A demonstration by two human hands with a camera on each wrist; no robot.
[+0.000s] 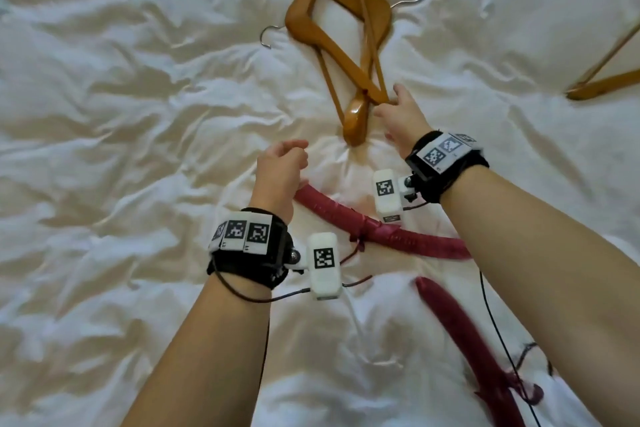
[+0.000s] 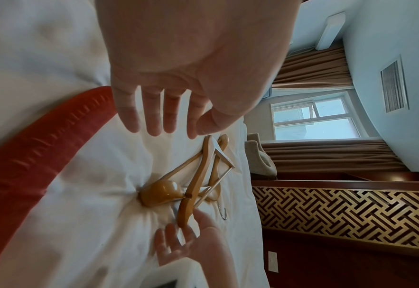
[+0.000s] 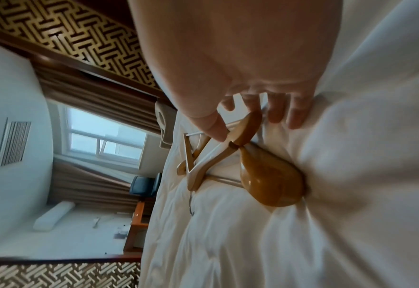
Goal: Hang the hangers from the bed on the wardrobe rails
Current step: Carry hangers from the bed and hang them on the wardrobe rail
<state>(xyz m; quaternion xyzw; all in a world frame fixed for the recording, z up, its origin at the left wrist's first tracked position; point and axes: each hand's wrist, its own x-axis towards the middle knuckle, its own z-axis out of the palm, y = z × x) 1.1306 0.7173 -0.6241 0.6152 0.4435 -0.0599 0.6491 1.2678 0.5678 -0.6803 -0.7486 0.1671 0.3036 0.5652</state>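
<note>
Overhead, right hand (image 1: 401, 114) pinching wooden hanger (image 1: 341, 55) — left hand (image 2: 178, 109) slack, visibly empty only wrist-side.

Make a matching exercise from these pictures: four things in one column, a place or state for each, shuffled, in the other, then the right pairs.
Column A
1. right hand
2. left hand
3. crossed wooden hangers
4. padded red hanger

Column B
a. lies on the duvet under both wrists
b. heaped on the bed beyond the hands
c. pinches the end of a wooden hanger
d. hovers with relaxed fingers, holding nothing

Pairs: 1-c, 2-d, 3-b, 4-a
</note>
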